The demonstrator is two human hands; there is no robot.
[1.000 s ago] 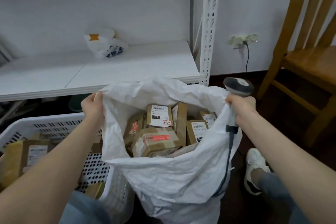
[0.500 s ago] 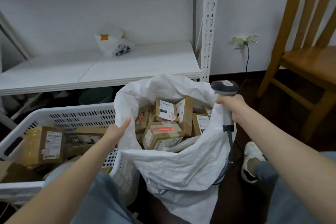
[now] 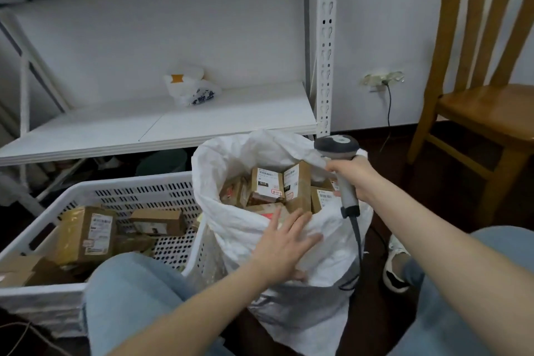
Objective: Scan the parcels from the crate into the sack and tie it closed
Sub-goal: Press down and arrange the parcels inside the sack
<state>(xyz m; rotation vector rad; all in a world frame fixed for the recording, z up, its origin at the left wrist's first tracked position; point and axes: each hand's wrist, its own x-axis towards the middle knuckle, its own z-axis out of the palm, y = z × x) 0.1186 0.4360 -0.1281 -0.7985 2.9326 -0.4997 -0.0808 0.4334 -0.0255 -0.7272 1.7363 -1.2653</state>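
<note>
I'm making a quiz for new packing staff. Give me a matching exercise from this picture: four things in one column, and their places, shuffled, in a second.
Things
1. scanner
2. left hand
3. plastic bag
4. crate

Places
A. on the white shelf
B. flat against the near side of the sack
C. gripped by the right hand
D. left of the sack, holding parcels

Pairs: 1-C, 2-B, 3-A, 4-D

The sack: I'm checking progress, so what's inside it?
Brown labelled parcels are piled high in the sack. Anything deeper is hidden by its wall and the left hand.
</note>
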